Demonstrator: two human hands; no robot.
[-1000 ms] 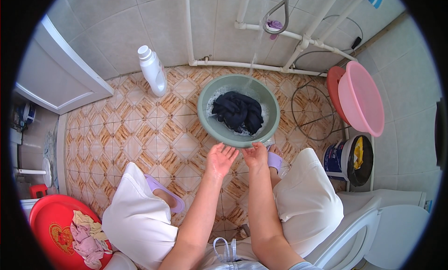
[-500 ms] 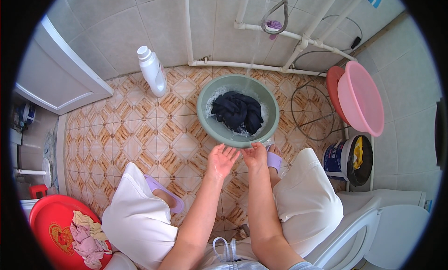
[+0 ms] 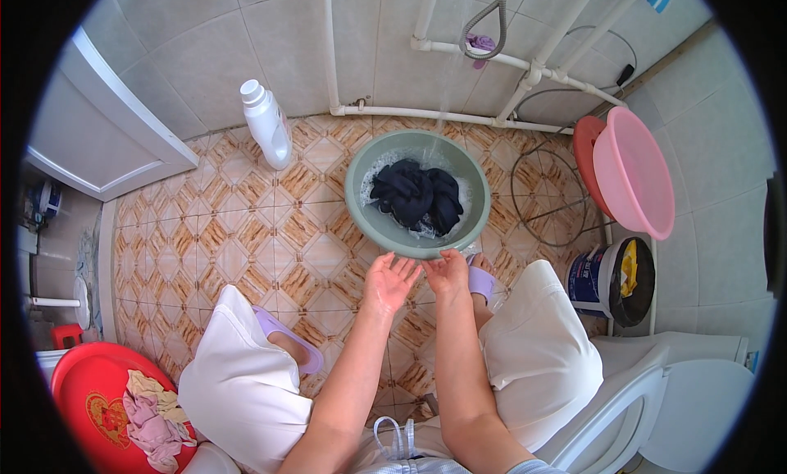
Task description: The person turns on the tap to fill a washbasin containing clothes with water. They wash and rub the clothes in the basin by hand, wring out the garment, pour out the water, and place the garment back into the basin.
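A grey-green basin (image 3: 358,216) stands on the tiled floor ahead of me. In it a dark navy cloth (image 3: 416,197) lies bunched up in foamy water. A thin stream of water (image 3: 443,88) falls into its far side from above. My left hand (image 3: 390,280) is at the near rim, palm up, with its fingers spread and nothing in it. Beside it my right hand (image 3: 447,272) has loosely bent fingers, apart and holding nothing, also by the near rim. Whether the fingertips touch the rim I cannot tell.
A white detergent bottle (image 3: 268,128) stands left of the basin. At right are a pink basin (image 3: 635,175), a bucket (image 3: 592,281) and a toilet (image 3: 623,412). A red basin (image 3: 78,392) with clothes (image 3: 154,425) sits lower left. A hose (image 3: 515,183) loops over the floor.
My hands hold their place by the basin's rim. Water keeps running in, and the foam and the wet cloth look slightly shifted.
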